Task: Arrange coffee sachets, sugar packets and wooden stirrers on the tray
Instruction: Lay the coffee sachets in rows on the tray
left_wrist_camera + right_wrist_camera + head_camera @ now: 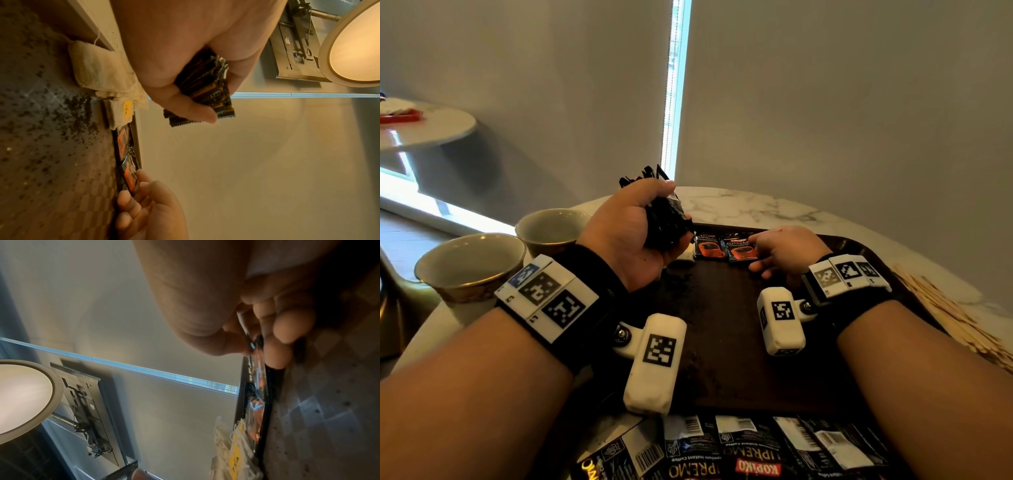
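My left hand (674, 202) is raised over the tray's far left corner and grips a bundle of black coffee sachets (666, 222). In the left wrist view, thumb and fingers of that hand (222, 97) clamp the bundle of sachets (203, 87). My right hand (753, 253) pinches the right one of two red-and-black sachets lying side by side at the far edge of the dark tray (722, 325). The pinched sachet (741, 251) lies next to the other sachet (708, 247). The right wrist view shows thumb and fingers of the right hand (255, 352) on the sachet's edge (258, 369). Wooden stirrers (948, 318) lie right of the tray.
White tea bags (685, 256) sit at the tray's far left corner. Dark crumbs are scattered over the tray floor. Two gold-rimmed cups (469, 263) (551, 229) stand left of the tray. A row of more sachets (739, 448) lies at the near edge on the marble table (756, 205).
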Action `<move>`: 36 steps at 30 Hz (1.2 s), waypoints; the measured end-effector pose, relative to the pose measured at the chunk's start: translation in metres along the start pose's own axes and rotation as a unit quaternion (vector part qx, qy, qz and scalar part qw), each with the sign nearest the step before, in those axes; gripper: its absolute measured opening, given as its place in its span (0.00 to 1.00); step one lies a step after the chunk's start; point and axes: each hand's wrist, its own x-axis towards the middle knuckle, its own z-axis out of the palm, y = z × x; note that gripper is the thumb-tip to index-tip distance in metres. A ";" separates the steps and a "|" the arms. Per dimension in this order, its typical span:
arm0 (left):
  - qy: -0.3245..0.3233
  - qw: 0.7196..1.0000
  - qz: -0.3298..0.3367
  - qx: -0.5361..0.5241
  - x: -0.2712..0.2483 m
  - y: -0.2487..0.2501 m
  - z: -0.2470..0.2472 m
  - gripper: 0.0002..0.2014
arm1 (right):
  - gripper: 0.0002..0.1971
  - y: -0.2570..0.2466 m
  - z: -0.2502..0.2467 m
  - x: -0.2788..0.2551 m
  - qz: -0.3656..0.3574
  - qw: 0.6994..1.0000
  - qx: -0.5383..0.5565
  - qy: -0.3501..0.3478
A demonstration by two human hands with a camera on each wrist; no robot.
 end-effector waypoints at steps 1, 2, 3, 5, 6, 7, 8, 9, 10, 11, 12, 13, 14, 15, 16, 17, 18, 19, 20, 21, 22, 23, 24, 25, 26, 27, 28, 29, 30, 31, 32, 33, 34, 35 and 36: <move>-0.001 1.000 0.000 0.001 0.000 0.000 0.000 0.12 | 0.11 0.001 0.000 0.001 -0.006 1.000 -0.016 -0.001; -0.002 1.000 0.000 0.001 0.000 -0.001 0.000 0.12 | 0.12 0.002 0.000 0.001 -0.015 0.999 -0.033 -0.002; -0.003 1.000 -0.001 0.002 0.000 -0.001 0.000 0.12 | 0.14 0.003 0.000 0.002 -0.024 0.999 -0.047 -0.002; -0.003 1.000 -0.001 0.000 0.000 -0.001 0.000 0.12 | 0.17 0.004 -0.001 0.004 -0.030 0.997 -0.064 -0.001; -0.004 1.000 -0.001 -0.002 0.000 -0.001 0.000 0.12 | 0.17 0.004 -0.001 0.004 -0.031 0.997 -0.073 0.000; -0.004 1.000 -0.001 -0.005 0.000 -0.001 0.000 0.12 | 0.17 0.003 -0.002 0.004 -0.032 0.996 -0.081 0.002; -0.004 1.000 0.000 -0.008 0.001 -0.001 0.000 0.13 | 0.17 0.003 -0.002 0.003 -0.033 0.996 -0.088 0.004; -0.005 1.000 -0.001 -0.012 0.001 -0.002 0.000 0.14 | 0.17 0.002 -0.003 0.003 -0.034 0.995 -0.093 0.007; -0.008 1.000 -0.001 -0.016 0.001 -0.002 -0.001 0.14 | 0.17 0.002 -0.003 0.003 -0.034 0.995 -0.095 0.010; -0.011 1.000 -0.002 -0.019 0.001 -0.001 -0.001 0.15 | 0.16 0.002 -0.004 0.003 -0.033 0.995 -0.091 0.014; -0.014 1.000 -0.002 -0.021 0.001 -0.002 0.000 0.15 | 0.16 0.002 -0.004 0.003 -0.032 0.996 -0.085 0.017; -0.015 1.000 -0.003 -0.024 0.001 -0.002 -0.001 0.16 | 0.15 0.002 -0.004 0.003 -0.032 0.996 -0.084 0.018; -0.019 0.999 -0.004 -0.029 0.002 -0.002 -0.001 0.16 | 0.13 0.000 -0.004 0.001 -0.031 0.995 -0.096 0.016; -0.023 0.999 -0.006 -0.034 0.002 -0.003 -0.001 0.17 | 0.12 -0.002 -0.004 0.000 -0.030 0.993 -0.115 0.012; -0.028 0.999 -0.009 -0.037 0.003 -0.003 -0.001 0.17 | 0.12 -0.003 -0.004 -0.001 -0.031 0.991 -0.130 0.010; -0.035 0.999 -0.010 -0.035 0.003 -0.003 -0.001 0.15 | 0.12 -0.003 -0.004 -0.001 -0.037 0.991 -0.128 0.010; -0.041 0.999 -0.010 -0.029 0.003 -0.003 -0.001 0.12 | 0.12 -0.002 -0.004 -0.001 -0.044 0.993 -0.112 0.014; -0.046 0.999 -0.011 -0.023 0.002 -0.003 0.000 0.10 | 0.11 -0.001 -0.004 -0.002 -0.053 0.995 -0.085 0.024; -0.049 0.999 -0.011 -0.015 0.002 -0.003 0.000 0.08 | 0.08 -0.001 -0.004 -0.004 -0.062 0.996 -0.047 0.034; -0.053 0.998 -0.014 -0.006 0.002 -0.002 0.000 0.08 | 0.06 -0.002 -0.004 -0.006 -0.073 0.997 0.007 0.035; -0.056 0.998 -0.017 0.007 0.002 -0.002 0.000 0.08 | 0.07 -0.005 -0.002 -0.010 -0.089 0.993 0.071 0.023; -0.056 0.998 -0.020 0.019 0.002 -0.001 0.000 0.08 | 0.10 -0.007 -0.001 -0.014 -0.114 0.985 0.130 0.004; -0.053 0.998 -0.020 0.027 0.002 -0.001 -0.001 0.09 | 0.12 -0.011 0.001 -0.019 -0.150 0.975 0.164 -0.021; -0.051 0.998 -0.021 0.024 0.002 -0.001 -0.001 0.11 | 0.15 -0.014 0.002 -0.024 -0.187 0.966 0.174 -0.045; -0.050 0.998 -0.021 0.015 0.002 -0.001 0.000 0.12 | 0.18 -0.017 0.002 -0.028 -0.222 0.959 0.161 -0.067; -0.055 0.998 -0.020 0.007 0.001 -0.002 0.000 0.14 | 0.21 -0.021 0.003 -0.034 -0.251 0.954 0.136 -0.086; -0.062 0.998 -0.019 0.003 0.001 -0.002 0.001 0.15 | 0.23 -0.024 0.004 -0.039 -0.274 0.950 0.107 -0.102; -0.071 0.997 -0.020 0.004 0.000 -0.003 0.001 0.16 | 0.25 -0.028 0.006 -0.045 -0.288 0.947 0.085 -0.116; -0.080 0.996 -0.024 0.005 0.000 -0.003 0.002 0.16 | 0.25 -0.031 0.009 -0.049 -0.297 0.944 0.074 -0.123; -0.090 0.996 -0.029 0.005 0.000 -0.004 0.002 0.15 | 0.25 -0.034 0.011 -0.054 -0.302 0.942 0.073 -0.126; -0.098 0.995 -0.035 0.007 0.000 -0.005 0.001 0.15 | 0.24 -0.036 0.014 -0.059 -0.306 0.939 0.085 -0.129; -0.105 0.994 -0.039 0.009 0.000 -0.005 0.001 0.14 | 0.22 -0.038 0.017 -0.063 -0.307 0.937 0.105 -0.133; -0.107 0.993 -0.043 0.012 0.000 -0.005 0.001 0.14 | 0.22 -0.039 0.019 -0.066 -0.306 0.934 0.123 -0.139; -0.108 0.993 -0.045 0.015 0.000 -0.006 0.001 0.14 | 0.22 -0.039 0.020 -0.067 -0.303 0.933 0.134 -0.143; -0.107 0.993 -0.046 0.019 0.000 -0.006 0.001 0.15 | 0.22 -0.038 0.021 -0.068 -0.298 0.933 0.142 -0.146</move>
